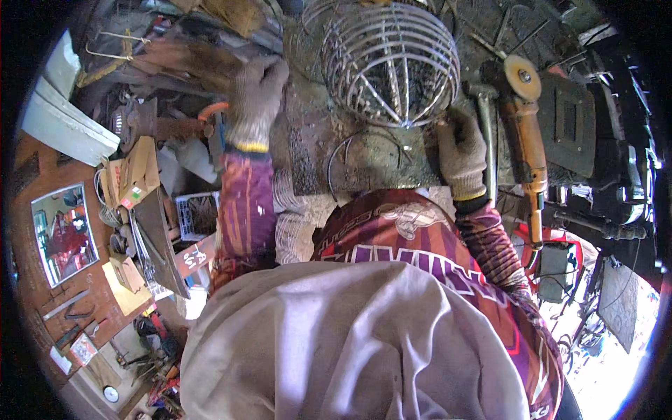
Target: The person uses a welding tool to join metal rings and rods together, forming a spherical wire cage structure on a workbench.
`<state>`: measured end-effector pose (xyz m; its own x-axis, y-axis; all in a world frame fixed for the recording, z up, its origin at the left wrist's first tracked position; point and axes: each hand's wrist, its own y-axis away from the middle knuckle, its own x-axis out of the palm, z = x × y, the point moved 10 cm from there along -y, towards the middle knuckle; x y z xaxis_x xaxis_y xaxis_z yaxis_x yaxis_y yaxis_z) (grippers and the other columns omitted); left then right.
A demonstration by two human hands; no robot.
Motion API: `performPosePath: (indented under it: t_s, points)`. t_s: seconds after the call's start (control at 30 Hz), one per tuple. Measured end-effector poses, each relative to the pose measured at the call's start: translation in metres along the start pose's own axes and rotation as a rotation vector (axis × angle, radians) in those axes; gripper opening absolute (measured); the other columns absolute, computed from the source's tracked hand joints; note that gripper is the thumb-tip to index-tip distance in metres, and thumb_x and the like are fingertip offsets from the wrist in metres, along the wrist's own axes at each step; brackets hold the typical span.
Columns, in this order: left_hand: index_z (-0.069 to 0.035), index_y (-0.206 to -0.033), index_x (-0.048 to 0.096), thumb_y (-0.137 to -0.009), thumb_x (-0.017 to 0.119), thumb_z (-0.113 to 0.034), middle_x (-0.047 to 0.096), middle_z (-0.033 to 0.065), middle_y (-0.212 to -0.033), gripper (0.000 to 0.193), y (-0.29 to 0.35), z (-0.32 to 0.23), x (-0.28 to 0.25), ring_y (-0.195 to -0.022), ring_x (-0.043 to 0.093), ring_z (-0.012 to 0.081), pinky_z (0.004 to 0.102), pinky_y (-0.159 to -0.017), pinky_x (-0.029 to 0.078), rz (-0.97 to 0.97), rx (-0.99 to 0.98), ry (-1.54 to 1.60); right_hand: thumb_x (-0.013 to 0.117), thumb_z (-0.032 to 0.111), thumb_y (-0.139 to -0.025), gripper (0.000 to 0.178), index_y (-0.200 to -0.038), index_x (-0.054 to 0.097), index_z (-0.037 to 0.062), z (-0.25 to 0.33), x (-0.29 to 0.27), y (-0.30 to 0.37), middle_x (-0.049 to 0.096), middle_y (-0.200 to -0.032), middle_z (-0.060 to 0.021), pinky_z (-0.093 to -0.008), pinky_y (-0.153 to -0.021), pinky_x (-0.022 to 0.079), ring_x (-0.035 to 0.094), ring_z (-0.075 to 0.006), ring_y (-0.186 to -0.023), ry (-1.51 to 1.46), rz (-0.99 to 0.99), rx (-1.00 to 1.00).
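Note:
A round cage of bent metal rods [402, 52] sits on the dark, grimy workbench [308, 161], its ribs meeting at the near side. My right hand [463, 157], in a grey knit glove, is closed beside the cage's near right edge. Whether its curled fingers grip a rod there is hidden. Left of the cage, at the bench's left edge, is my left hand [257, 101], gloved alike, with its fingers folded in; what they hold, if anything, does not show. A thin curved rod [334, 157] lies on the bench just below the cage.
An angle grinder [528, 133] with a round disc lies right of my right hand, beside a hammer [485, 119]. Farther right is a dark plate with a rectangular cutout [570, 122]. Cardboard boxes [136, 171] and a white crate [197, 215] stand to the left.

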<state>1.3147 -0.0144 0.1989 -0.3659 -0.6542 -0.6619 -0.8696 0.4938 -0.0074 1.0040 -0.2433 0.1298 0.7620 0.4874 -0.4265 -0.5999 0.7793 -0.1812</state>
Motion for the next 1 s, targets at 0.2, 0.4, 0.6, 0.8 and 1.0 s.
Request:
performPosePath:
  t_s: [0.2,0.4,0.6,0.8,1.0]
  points:
    - [-0.001,-0.097,0.066,-0.088,0.068,-0.024,0.067,0.0128,-0.082,0.024,0.130,-0.028,0.029,-0.073,0.065,0.0235,0.0364,-0.066,0.048,0.256,0.107,-0.116,0.065,0.025,-0.094,0.031,-0.113,0.064,0.0004,0.012,0.003,0.003,0.068,-0.087,-0.0074,-0.0288,-0.069,0.052,0.061,-0.0118,-0.075,-0.201,0.004,0.067]
    - [-0.003,-0.099,0.064,-0.086,0.069,-0.027,0.066,0.0161,-0.085,0.028,0.156,-0.020,0.058,-0.080,0.064,0.0358,0.0432,-0.069,0.049,0.247,0.160,-0.373,0.070,0.019,-0.085,0.012,-0.093,0.073,0.0095,0.040,0.007,0.020,0.069,-0.081,-0.0139,-0.0365,-0.064,0.054,0.069,-0.0297,-0.071,0.069,0.096,-0.234]
    - [-0.004,-0.103,0.064,-0.087,0.065,-0.022,0.066,0.0200,-0.094,0.024,0.156,-0.020,0.060,-0.088,0.064,0.0386,0.0430,-0.074,0.050,0.145,0.190,-0.435,0.067,0.038,-0.083,0.032,-0.090,0.071,0.0079,0.068,0.038,0.030,0.067,-0.084,-0.0159,-0.0462,-0.070,0.052,0.066,-0.0359,-0.079,0.452,0.450,-0.266]
    - [-0.001,-0.106,0.063,-0.086,0.065,-0.012,0.066,0.0184,-0.092,0.023,0.159,-0.035,0.045,-0.084,0.065,0.0357,0.0410,-0.073,0.051,0.049,0.383,-0.197,0.063,0.039,-0.086,0.032,-0.087,0.069,0.0070,0.061,0.042,0.032,0.067,-0.082,-0.0181,-0.0469,-0.069,0.051,0.065,-0.0379,-0.079,0.429,0.535,-0.155]
    - [-0.001,-0.109,0.062,-0.090,0.064,-0.013,0.065,0.0132,-0.086,0.022,0.145,-0.061,0.040,-0.076,0.064,0.0234,0.0347,-0.068,0.050,0.167,0.414,-0.078,0.066,0.029,-0.087,0.025,-0.093,0.069,0.0055,0.050,0.016,0.035,0.068,-0.082,-0.0189,-0.0418,-0.069,0.052,0.067,-0.0350,-0.080,0.109,0.421,0.014]
